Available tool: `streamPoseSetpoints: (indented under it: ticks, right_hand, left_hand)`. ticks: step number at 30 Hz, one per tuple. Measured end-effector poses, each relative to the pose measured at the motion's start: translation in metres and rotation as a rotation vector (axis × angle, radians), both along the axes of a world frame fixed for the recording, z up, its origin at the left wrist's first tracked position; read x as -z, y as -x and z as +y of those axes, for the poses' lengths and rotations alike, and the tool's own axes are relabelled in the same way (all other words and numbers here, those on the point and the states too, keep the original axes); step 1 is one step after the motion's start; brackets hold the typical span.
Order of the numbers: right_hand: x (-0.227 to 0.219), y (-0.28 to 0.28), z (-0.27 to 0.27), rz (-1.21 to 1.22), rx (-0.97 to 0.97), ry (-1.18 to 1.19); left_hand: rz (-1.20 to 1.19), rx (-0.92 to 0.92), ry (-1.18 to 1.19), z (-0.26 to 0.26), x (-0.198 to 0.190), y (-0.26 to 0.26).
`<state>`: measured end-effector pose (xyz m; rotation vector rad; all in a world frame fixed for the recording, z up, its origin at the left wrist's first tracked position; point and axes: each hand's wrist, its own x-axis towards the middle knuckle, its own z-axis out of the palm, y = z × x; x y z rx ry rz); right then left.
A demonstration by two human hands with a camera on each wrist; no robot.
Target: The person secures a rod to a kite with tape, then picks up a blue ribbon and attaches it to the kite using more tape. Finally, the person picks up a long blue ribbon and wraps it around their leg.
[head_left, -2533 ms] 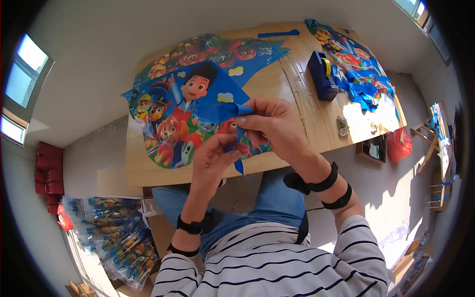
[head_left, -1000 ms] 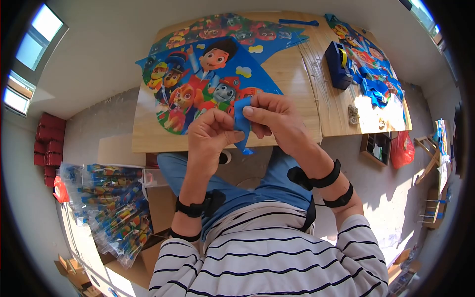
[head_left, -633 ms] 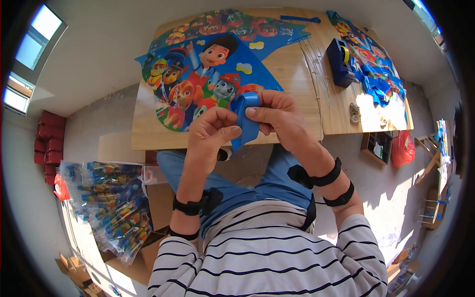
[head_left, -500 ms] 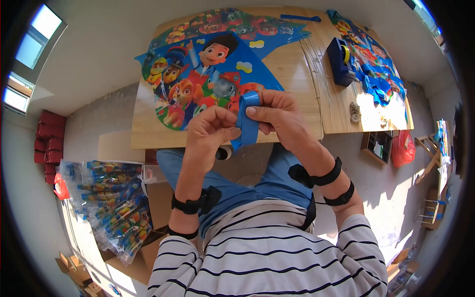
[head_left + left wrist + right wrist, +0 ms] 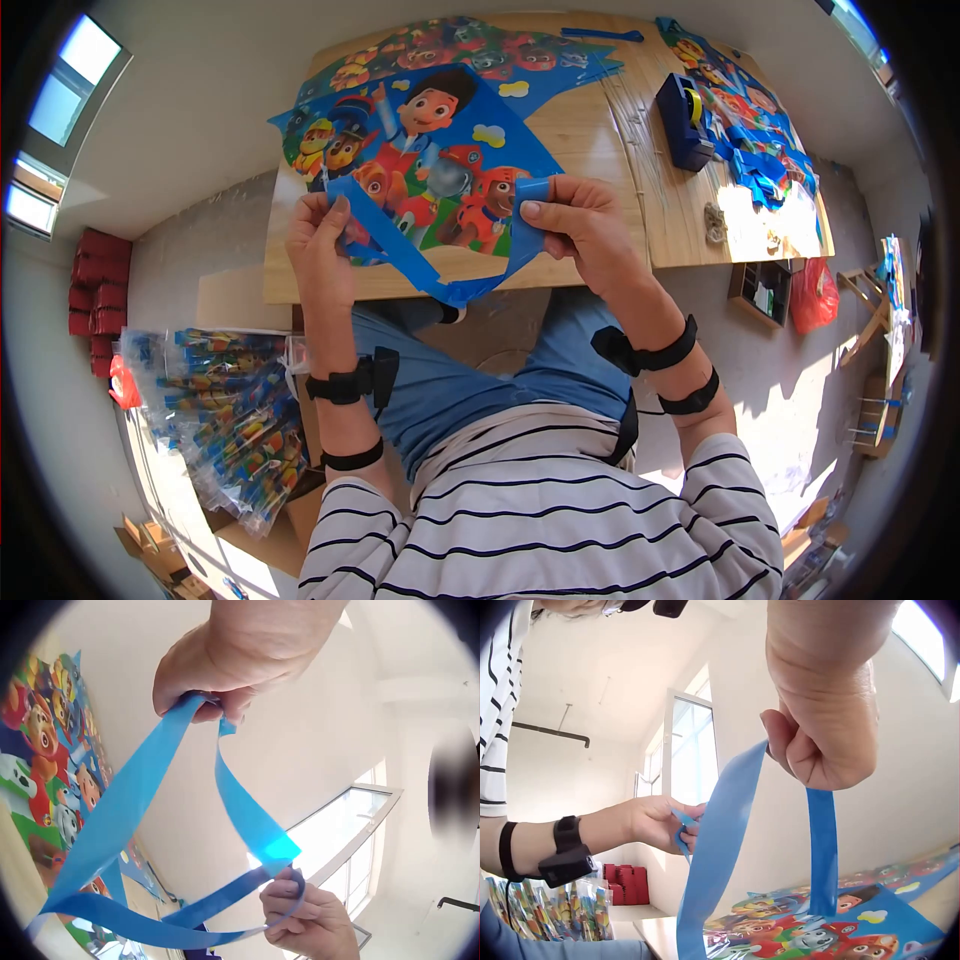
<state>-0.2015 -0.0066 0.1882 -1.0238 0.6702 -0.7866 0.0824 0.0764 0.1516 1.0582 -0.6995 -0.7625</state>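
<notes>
Left hand [image 5: 322,250]: thumb and fingers pinching blue plastic ribbon [image 5: 400,250]. Right hand [image 5: 597,235]: likewise pinching ribbon, well apart. Ribbon: sagging between both, at the near edge of wooden table [image 5: 592,125]. Pinched portions: hidden by fingers.

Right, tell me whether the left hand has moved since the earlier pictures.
Yes, to the person's left: against the table, the left hand is now nearer its left edge, and farther from the right hand.
</notes>
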Motion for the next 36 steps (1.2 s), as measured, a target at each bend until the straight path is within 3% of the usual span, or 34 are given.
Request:
streamPoseSetpoints:
  ticks: [6, 9, 13, 16, 17, 20, 21, 23, 25, 28, 36]
  right_hand:
    - [0.013, 0.051, -0.022, 0.081, 0.221, 0.054]
    - [0.021, 0.085, -0.029, 0.155, 0.300, 0.109]
    - [0.027, 0.071, -0.021, 0.144, 0.284, 0.052]
    - [0.024, 0.060, -0.021, 0.101, 0.253, 0.024]
    - [0.026, 0.059, -0.023, 0.089, 0.250, 0.016]
    - [0.020, 0.053, -0.021, 0.108, 0.253, 0.014]
    - [0.018, 0.051, -0.021, 0.118, 0.252, 0.019]
    - [0.015, 0.045, -0.020, 0.135, 0.245, 0.028]
    - [0.013, 0.037, -0.019, 0.110, 0.228, 0.040]
    - [0.011, 0.029, -0.016, 0.091, 0.198, 0.058]
    - [0.007, 0.025, -0.007, 0.035, 0.160, 0.063]
  left_hand:
    - [-0.264, -0.371, -0.099, -0.061, 0.034, -0.092]
    - [-0.379, -0.429, -0.087, -0.100, 0.058, -0.119]
    - [-0.625, -0.276, -0.241, -0.153, 0.067, -0.097]
    - [-0.808, -0.034, -0.375, -0.181, 0.074, -0.073]
    - [-1.077, -0.022, -0.395, -0.187, 0.079, -0.069]
    - [-1.426, -0.102, -0.170, -0.171, 0.045, -0.019]
    - [-1.106, 0.030, -0.315, -0.158, 0.023, 0.011]
    - [-0.533, 0.507, -0.256, -0.129, 0.008, 0.050]
    - [-0.099, 0.815, -0.188, -0.088, -0.006, 0.093]
    - [0.053, 0.834, -0.153, -0.060, -0.010, 0.120]
    - [0.023, 0.664, -0.071, -0.044, -0.008, 0.126]
